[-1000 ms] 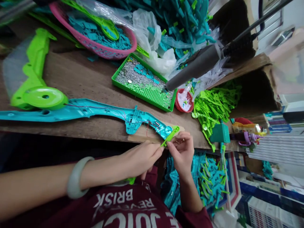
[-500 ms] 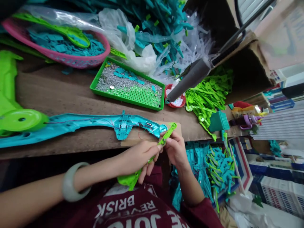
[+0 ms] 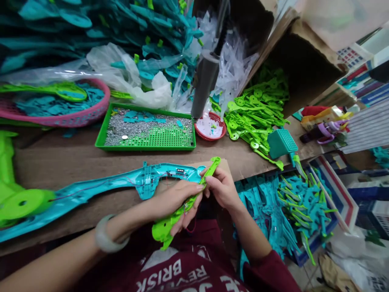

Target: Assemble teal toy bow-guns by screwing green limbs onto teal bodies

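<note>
A long lime-green plastic part [image 3: 164, 230] with a broad rounded end slants up from my lap to the table edge. My left hand [image 3: 185, 198] is wrapped round its middle, fingers underneath and thumb on top. Near the narrow far end, my right hand [image 3: 223, 187] pinches the same part. A thin red wire hangs below it. Just beyond my hands, a long blue plastic half-shell [image 3: 106, 180] lies on the table, with thin wires and small springs or coils inside. Its left end meets a large green piece with a round disc [image 3: 26, 205].
A green tray [image 3: 146, 148] of screws and blue bits stands behind, beside a red basket [image 3: 211, 137]. Above them hangs a grey power screwdriver [image 3: 205, 81]. Piles of green parts [image 3: 255, 109] and a pink basket [image 3: 75, 119] flank these. Blue parts [image 3: 267, 219] fill the right side below.
The green part's broad end has come out further from under my left forearm. Both hands still hold it. The whole view has shifted, and the hanging screwdriver now looks more upright.
</note>
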A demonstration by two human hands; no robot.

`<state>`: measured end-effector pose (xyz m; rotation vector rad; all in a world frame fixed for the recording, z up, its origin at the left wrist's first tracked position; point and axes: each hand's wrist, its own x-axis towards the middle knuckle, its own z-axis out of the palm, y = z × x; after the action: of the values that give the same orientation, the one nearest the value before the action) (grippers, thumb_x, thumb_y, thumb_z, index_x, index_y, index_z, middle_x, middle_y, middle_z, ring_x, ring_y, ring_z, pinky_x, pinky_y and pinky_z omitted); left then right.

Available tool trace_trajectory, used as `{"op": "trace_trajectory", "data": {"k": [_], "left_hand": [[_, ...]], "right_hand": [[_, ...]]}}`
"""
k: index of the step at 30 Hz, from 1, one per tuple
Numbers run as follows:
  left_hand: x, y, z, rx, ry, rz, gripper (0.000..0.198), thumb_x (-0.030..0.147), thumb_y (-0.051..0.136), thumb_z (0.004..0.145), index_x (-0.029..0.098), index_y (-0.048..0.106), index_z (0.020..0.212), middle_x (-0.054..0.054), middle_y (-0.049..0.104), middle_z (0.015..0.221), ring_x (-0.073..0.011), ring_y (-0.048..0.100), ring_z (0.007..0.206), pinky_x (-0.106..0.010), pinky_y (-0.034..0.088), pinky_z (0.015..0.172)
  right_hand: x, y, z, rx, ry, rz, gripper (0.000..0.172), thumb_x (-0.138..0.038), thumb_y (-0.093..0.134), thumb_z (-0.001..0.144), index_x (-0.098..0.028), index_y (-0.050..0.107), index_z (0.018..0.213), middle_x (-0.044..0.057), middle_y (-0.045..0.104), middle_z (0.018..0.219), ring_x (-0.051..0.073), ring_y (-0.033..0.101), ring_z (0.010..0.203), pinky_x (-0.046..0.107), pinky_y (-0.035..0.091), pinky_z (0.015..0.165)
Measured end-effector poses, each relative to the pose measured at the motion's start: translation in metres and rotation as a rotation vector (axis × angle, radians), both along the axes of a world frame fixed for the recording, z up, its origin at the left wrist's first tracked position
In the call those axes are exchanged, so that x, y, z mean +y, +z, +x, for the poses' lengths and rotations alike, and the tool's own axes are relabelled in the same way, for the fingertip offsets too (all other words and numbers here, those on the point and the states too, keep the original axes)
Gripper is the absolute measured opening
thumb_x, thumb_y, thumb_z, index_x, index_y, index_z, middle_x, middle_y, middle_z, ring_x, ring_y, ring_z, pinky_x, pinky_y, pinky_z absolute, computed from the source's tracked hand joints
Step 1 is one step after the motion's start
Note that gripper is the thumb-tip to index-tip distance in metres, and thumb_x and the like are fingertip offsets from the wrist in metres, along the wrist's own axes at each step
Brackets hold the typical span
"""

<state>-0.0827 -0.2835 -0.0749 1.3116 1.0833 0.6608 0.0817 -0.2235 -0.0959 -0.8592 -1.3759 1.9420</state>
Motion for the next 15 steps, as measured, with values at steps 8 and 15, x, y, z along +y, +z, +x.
{"op": "trace_trajectory", "data": {"k": [8, 15], "left_hand": [[0.045, 0.012, -0.02, -0.214, 0.377, 0.288, 0.073, 0.073, 0.039, 0.092, 0.015, 0.053, 0.136, -0.015, 0.056, 0.141, -0.0306, 0.053, 0.129, -0.045, 0.045, 0.105], [0.013, 0.011, 0.01, -0.062, 0.441, 0.027, 0.045, 0.056, 0.056, 0.091, 0.019, 0.064, 0.115, -0.001, 0.065, 0.076, -0.0148, 0.057, 0.065, -0.028, 0.048, 0.065]], "right_hand": [[0.026, 0.065, 0.024, -0.079, -0.44, 0.771, 0.035, -0.058, 0.049, 0.096, -0.025, 0.057, 0.104, 0.004, 0.059, 0.09, 0.015, 0.063, 0.065, 0.03, 0.055, 0.053], [0.084, 0.066, 0.042, -0.025, -0.668, 0.705, 0.022, -0.045, 0.048, 0.097, -0.025, 0.053, 0.105, 0.002, 0.059, 0.09, 0.011, 0.064, 0.065, 0.022, 0.05, 0.049]]}}
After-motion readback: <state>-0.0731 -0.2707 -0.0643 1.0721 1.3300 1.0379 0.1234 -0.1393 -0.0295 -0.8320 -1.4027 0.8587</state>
